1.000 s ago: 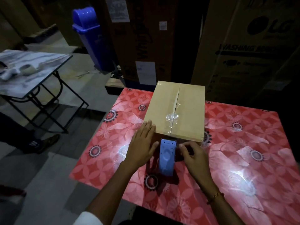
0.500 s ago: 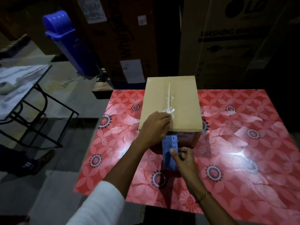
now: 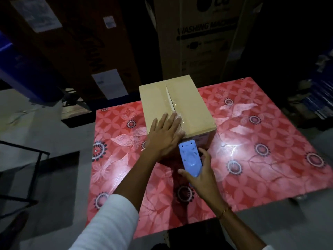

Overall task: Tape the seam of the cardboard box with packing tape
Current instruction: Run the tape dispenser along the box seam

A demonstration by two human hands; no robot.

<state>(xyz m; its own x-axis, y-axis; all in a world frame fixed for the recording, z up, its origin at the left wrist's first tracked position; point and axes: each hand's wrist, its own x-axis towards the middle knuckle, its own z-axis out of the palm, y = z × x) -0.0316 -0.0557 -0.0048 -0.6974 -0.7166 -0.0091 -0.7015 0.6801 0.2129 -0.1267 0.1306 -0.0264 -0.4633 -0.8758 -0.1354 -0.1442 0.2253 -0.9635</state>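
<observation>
A tan cardboard box (image 3: 191, 105) stands on the red flowered table (image 3: 252, 141), its top seam running away from me. Clear packing tape (image 3: 175, 109) lies crinkled on the near part of the seam. My left hand (image 3: 165, 136) lies flat, fingers spread, on the box's near top edge over the tape. A blue tape dispenser (image 3: 190, 159) sits against the box's near face, and my right hand (image 3: 201, 174) grips its lower end from the right and below.
Tall appliance cartons (image 3: 203, 37) stand close behind the table. A dark metal table frame (image 3: 23, 159) is on the floor at the left. The table's near edge (image 3: 180, 230) runs just in front of my arms.
My left hand has opened from a curled press to a flat palm on the box's near top edge. The dispenser has come lower down the near face. My view has swung right.
</observation>
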